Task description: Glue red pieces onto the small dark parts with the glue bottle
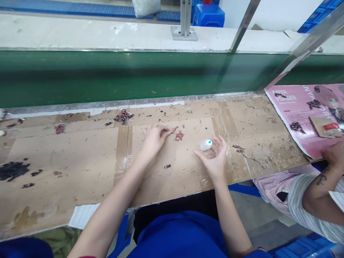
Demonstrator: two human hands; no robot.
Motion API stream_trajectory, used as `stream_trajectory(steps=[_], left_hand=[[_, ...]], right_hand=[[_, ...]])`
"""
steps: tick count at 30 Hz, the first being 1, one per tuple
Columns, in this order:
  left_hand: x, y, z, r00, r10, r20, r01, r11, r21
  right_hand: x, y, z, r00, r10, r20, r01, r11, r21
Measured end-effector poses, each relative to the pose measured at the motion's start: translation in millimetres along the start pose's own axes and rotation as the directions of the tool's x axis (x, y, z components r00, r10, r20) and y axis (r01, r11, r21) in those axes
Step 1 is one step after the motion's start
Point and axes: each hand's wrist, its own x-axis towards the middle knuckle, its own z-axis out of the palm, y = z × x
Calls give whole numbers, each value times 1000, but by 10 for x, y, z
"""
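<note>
On the cardboard-covered table, my left hand [157,138] has its thumb and fingers pinched at the left end of a small red piece [174,129]. Just right of it lies a little pile of red pieces [179,135]. My right hand [215,156] has its fingers spread and curved beside a small white bottle [205,144] with a blue-green spot on its end. The bottle lies between thumb and fingers, and no firm grip on it shows. A small dark piece [167,166] lies nearer the front edge, between my hands.
A dark-red pile [123,116] and a black pile [13,171] lie to the left. Behind the table runs a green belt [134,77]. At right, another person's arm [319,184] reaches a pink poster [298,118] holding dark pieces. Metal posts rise behind.
</note>
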Motion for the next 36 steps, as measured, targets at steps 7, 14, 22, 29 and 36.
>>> stream_trajectory(steps=[7, 14, 22, 29, 36], left_hand=[[-34, 63, 118, 998, 42, 38, -44, 996, 76], [-157, 206, 92, 994, 68, 80, -74, 995, 71], [-700, 337, -426, 796, 274, 540, 79, 837, -542], [-980, 224, -367, 926, 76, 371, 108, 886, -451], [-1256, 30, 119, 998, -30, -47, 22, 989, -146]], right_hand=[[-330, -281, -24, 889, -430, -160, 406, 900, -161], [-303, -401, 247, 911, -398, 111, 399, 917, 10], [-161, -401, 248, 800, -448, 398, 341, 887, 312], [-260, -362, 351, 870, -51, 491, -126, 938, 321], [-448, -200, 438, 878, 230, 420, -339, 917, 208]])
